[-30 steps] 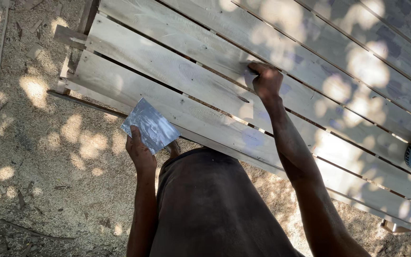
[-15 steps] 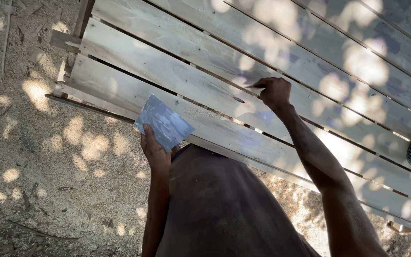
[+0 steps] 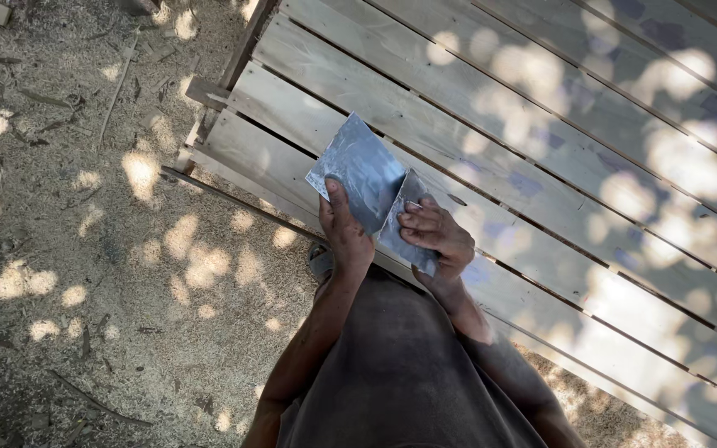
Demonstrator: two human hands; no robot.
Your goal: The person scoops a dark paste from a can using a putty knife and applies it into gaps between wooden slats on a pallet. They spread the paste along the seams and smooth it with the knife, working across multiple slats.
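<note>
My left hand (image 3: 344, 232) grips a square grey sheet of sandpaper (image 3: 360, 170) by its lower edge, thumb on top. Against the sheet's right edge lies a second, narrower grey strip (image 3: 402, 228), and my right hand (image 3: 436, 236) holds it with the fingers pressed on its face. Both hands meet in front of me, just above the near edge of a pale slatted wooden panel (image 3: 541, 141). My dark trousers (image 3: 400, 373) fill the bottom centre.
The wooden panel runs from the top centre to the lower right, with narrow gaps between its boards. Sawdust-covered ground (image 3: 85, 274) with twigs and sun patches lies to the left. A short wooden block (image 3: 202, 91) sticks out at the panel's left corner.
My right hand has left the slats and come back to the sheet. My left hand has raised the sheet higher. The view has shifted, and the round object at the right edge is out of frame.
</note>
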